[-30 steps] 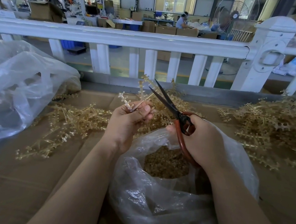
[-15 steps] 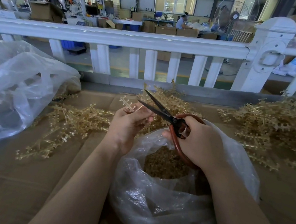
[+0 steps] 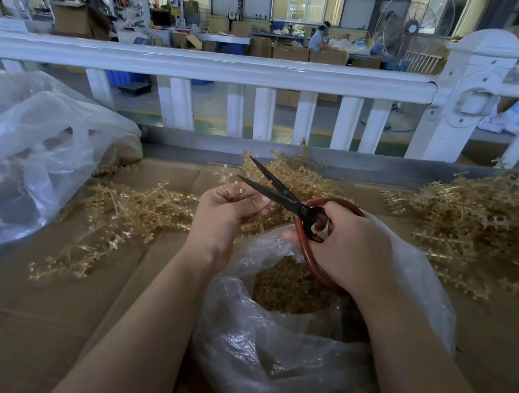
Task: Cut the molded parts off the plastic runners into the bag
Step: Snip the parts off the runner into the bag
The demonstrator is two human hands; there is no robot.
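The left hand (image 3: 222, 215) pinches a pale amber translucent plastic runner (image 3: 228, 180) between curled fingers, and the piece now sits lower and more buried in the fist than a second ago, when a longer length stood up above the knuckles. The right hand (image 3: 347, 247) grips the red looped handles of the black-bladed scissors (image 3: 279, 192). Over the last second the blades have swung down from pointing up and away to lying across the left hand's fingertips, parted, with the runner's end near their gap. That reads as lining up the next snip, not a finished one.

Both hands hang just above the mouth of the crumpled clear plastic bag (image 3: 282, 359), which already holds a mound of small amber cut parts (image 3: 289, 292), so a severed piece should drop straight in.

Heaps of uncut amber runners (image 3: 488, 226) lie on the cardboard-covered table (image 3: 15, 314) on either side, so much work remains.
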